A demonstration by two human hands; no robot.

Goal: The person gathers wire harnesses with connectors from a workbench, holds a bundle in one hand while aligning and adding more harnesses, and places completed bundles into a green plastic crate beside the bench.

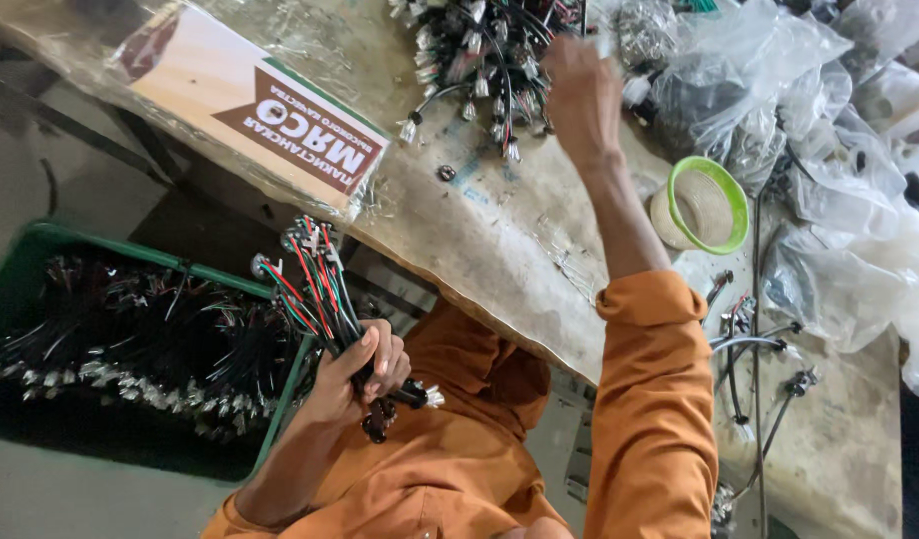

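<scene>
My left hand [365,367] is closed around a bundle of wire harnesses [315,284] with red, green and black leads and small metal connectors; the bundle stands up above the corner of a green crate. My right hand [582,95] reaches far across the worn table [499,240] into a heap of black wires with metal end fittings [484,60]. Its fingers are in among the wires and mostly hidden, so I cannot tell whether they grip anything. Both sleeves are orange.
A green crate [40,240] at the left holds many black harnesses. A printed cardboard sheet under plastic [250,110] lies at the table's near edge. A green-rimmed roll [701,205], clear plastic bags [839,180] and loose cables [754,349] lie at the right.
</scene>
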